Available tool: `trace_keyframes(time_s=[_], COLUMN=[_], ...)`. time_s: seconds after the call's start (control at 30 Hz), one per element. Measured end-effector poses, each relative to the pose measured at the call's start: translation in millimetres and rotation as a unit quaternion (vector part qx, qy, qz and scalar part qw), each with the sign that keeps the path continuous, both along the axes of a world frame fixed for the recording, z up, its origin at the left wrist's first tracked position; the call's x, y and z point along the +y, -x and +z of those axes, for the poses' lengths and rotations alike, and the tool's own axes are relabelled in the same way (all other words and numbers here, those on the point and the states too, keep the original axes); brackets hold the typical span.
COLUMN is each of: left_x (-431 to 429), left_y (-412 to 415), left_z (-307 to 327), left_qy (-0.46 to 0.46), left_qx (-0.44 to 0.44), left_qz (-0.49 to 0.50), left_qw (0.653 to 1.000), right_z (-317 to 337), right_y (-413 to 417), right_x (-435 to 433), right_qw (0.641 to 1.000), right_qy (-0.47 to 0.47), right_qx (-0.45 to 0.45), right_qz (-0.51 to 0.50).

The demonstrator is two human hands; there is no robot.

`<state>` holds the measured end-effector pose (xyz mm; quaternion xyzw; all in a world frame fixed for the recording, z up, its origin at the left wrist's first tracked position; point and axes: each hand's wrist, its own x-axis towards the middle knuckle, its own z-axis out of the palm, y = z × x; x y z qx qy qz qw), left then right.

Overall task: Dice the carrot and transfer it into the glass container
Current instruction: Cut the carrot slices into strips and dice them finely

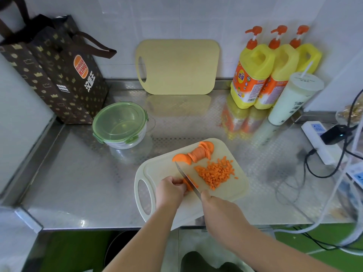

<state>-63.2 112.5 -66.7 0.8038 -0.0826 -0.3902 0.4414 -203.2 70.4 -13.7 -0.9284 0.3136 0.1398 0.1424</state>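
The right hand (220,211) is closed around the handle of the knife (187,178), whose blade runs away from the person and slightly leftward, its tip reaching toward the uncut slices; the left hand (170,190) has its grip curled shut on a small stack of carrot slices (186,185), pinning them to the white cutting board (157,169); the blade rests right against that stack's right side, so the piece being cut lies immediately left of the knife and just beyond the left fingertips. The coming cut likely turns on this: the blade's long axis crosses the held piece, and the left hand sits nearest it, touching. A heap of diced carrot (216,173) lies to the right of the blade; a fanned row of uncut slices (198,153) waits at the board's far edge. The glass container (119,125) stands on the counter (78,173) well apart, up and left of the board, with its green lid on; dicing seems roughly half done, and the transfer has not begun.
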Motion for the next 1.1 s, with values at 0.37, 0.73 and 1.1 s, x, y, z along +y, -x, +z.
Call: trace_keyframes(time_s=[0.37,0.73,1.1], left_x=[-0.1,2.4,2.2], left_y=[2.0,4.4,4.3], left_z=[3.3,5.7,4.8], left_qy=[-0.003,-0.01,-0.015], left_qx=[-0.009,-0.019,-0.029], left_qz=[-0.002,-0.005,-0.002], left_qw=[1.0,1.0,0.999], right_z=[-15.9,3.1,-0.4], right_y=[-2.8,0.1,-4.0], right_x=[-1.6,0.4,6.1], right_qw=[0.997,1.0,1.0], right_qy=[-0.054,0.016,0.003], right_qx=[-0.01,-0.001,-0.002], right_qz=[-0.053,-0.003,-0.02])
